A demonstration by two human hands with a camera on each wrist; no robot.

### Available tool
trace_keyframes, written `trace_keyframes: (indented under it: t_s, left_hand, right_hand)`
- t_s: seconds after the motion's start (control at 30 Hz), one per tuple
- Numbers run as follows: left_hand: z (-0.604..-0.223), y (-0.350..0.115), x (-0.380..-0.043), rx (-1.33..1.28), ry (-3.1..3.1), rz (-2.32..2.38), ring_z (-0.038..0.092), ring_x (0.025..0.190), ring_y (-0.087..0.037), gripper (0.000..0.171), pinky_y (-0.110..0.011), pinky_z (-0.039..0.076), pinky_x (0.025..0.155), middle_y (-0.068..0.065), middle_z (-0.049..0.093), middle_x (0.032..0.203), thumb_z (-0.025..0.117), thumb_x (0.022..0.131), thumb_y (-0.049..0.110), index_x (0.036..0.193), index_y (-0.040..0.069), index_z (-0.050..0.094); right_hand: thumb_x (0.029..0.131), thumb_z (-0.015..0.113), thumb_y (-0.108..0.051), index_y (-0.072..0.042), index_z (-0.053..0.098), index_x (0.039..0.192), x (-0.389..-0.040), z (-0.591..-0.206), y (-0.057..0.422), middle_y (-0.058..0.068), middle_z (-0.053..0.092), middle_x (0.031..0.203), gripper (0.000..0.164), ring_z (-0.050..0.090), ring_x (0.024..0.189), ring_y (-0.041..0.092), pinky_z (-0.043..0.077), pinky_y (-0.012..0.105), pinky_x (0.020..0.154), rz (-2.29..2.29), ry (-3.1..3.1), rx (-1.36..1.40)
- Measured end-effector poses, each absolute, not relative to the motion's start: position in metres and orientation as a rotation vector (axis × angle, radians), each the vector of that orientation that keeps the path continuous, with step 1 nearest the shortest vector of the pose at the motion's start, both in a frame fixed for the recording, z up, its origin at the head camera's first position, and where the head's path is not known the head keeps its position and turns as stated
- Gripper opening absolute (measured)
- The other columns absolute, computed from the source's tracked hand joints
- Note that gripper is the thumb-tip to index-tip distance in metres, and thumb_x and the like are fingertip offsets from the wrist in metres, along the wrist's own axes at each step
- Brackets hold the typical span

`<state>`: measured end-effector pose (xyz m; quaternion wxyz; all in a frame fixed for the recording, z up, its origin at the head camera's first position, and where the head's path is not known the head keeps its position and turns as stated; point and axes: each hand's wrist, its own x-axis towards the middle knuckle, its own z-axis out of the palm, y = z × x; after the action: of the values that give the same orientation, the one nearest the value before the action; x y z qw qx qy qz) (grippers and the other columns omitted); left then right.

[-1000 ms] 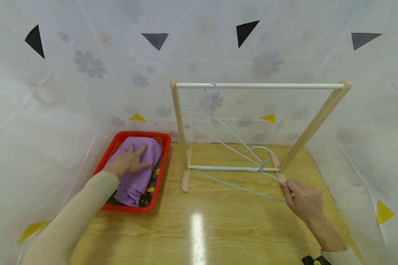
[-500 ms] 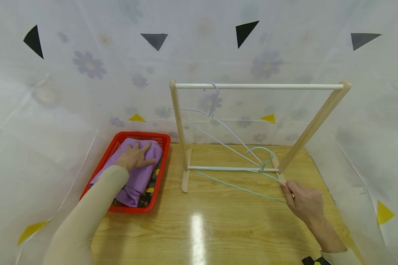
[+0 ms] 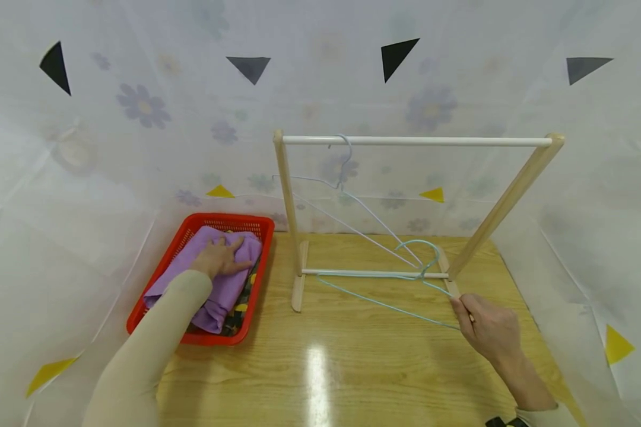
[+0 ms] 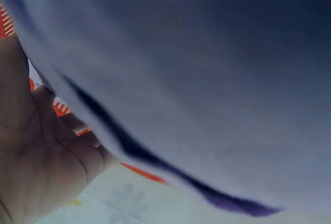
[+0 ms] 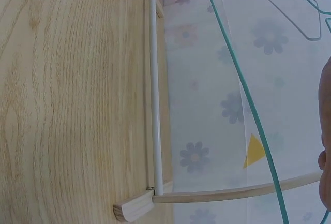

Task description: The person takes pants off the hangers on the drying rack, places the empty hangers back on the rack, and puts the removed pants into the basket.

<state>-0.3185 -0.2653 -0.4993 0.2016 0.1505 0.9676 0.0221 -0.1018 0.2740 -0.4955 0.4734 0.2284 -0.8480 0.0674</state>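
Observation:
My left hand (image 3: 221,259) rests on a purple cloth (image 3: 229,290) with its fingers spread. The cloth lies folded in a red basket (image 3: 269,249), over a dark patterned fabric (image 3: 236,317). In the left wrist view, blurred pale cloth (image 4: 170,79) fills most of the picture, and my left palm (image 4: 46,167) shows at the left edge; the fingertips are partly hidden. My right hand (image 3: 488,326) grips one end of a light green hanger (image 3: 387,306). In the right wrist view the green hanger (image 5: 240,74) crosses in front, with part of the hand at the right edge.
A small clothes rack with a white top bar (image 3: 432,142) and wooden posts (image 3: 504,207) stands at the back. From its bar hangs a lilac hanger (image 3: 374,213), left of the middle. Pale flowered sheeting (image 3: 192,118) surrounds the wooden table (image 3: 374,367).
My left hand has shifted a little right over the purple cloth, and the cloth's far edge has drawn slightly nearer, baring dark fabric. My right hand and the green hanger hold still.

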Motion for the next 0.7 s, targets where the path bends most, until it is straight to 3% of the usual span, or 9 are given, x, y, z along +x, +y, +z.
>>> trace_keyframes:
  t_s: [0.13,0.33,0.57,0.7]
  left_hand:
    - [-0.499,-0.263,-0.318,0.414,2.748,0.088,0.026,0.148,-0.071,0.089,-0.075,0.027,0.121,-0.048,0.023,0.162,0.048,0.104,0.06,0.168,0.005,0.019]
    - [-0.492,-0.244,-0.318,0.432,2.906,0.098,0.052,0.136,-0.058,0.096,-0.068,0.046,0.111,-0.04,0.047,0.151,0.046,0.099,0.075,0.157,-0.001,0.039]
    - [-0.477,-0.208,-0.315,0.628,3.087,0.216,0.052,0.139,-0.048,0.094,-0.064,0.042,0.115,-0.026,0.054,0.149,0.052,0.094,0.079,0.149,0.002,0.049]
    - [-0.471,-0.188,-0.311,0.742,3.192,0.278,0.055,0.134,-0.044,0.086,-0.059,0.045,0.11,-0.022,0.059,0.142,0.055,0.095,0.075,0.142,0.004,0.053]
  right_hand:
    - [0.115,0.037,-0.044,-0.016,0.041,0.063,-0.101,-0.492,0.275,-0.012,0.028,0.051,0.059,0.006,0.052,-0.012,0.007,0.012,0.039,0.154,-2.081,0.564]
    - [0.115,0.038,-0.042,-0.013,0.043,0.064,-0.1,-0.482,0.279,-0.01,0.029,0.05,0.058,0.007,0.052,-0.011,0.008,0.013,0.039,0.165,-2.049,0.584]
    - [0.114,0.04,-0.044,-0.011,0.045,0.064,-0.095,-0.468,0.285,-0.008,0.033,0.049,0.06,0.012,0.047,-0.008,0.01,0.018,0.035,0.184,-2.003,0.563]
    - [0.113,0.043,-0.046,-0.01,0.047,0.061,-0.092,-0.459,0.288,-0.008,0.031,0.048,0.063,0.014,0.043,-0.005,0.011,0.023,0.033,0.242,-1.952,0.547]
